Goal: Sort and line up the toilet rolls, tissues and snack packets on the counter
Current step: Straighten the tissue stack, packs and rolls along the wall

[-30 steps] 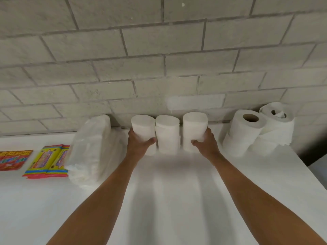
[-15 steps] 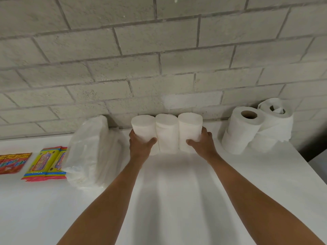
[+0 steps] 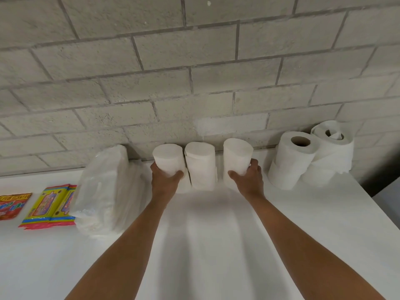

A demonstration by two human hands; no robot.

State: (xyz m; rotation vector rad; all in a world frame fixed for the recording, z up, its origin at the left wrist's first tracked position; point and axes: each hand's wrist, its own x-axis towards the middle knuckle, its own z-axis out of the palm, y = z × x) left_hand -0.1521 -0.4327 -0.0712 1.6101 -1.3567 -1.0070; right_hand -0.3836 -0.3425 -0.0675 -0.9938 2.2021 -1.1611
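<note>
grey block wall [image 3: 194, 61] backs white counter [image 3: 205, 245] (snack packets [image 3: 48, 210] lower left); left hand [image 3: 165, 180] and right hand [image 3: 246, 179] each grasp a toilet roll [image 3: 168, 160] at centre.

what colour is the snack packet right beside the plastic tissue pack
Mostly yellow with a red-pink border: the snack packet, best seen in the head view.

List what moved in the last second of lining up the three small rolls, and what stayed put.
The right roll, gripped by the right hand, was pressed against the middle roll half a second ago; it now stands apart to the right, with a gap between them. The left hand keeps gripping the left roll, which touches the middle one. The tissue pack, snack packets and big rolls stayed put.
</note>
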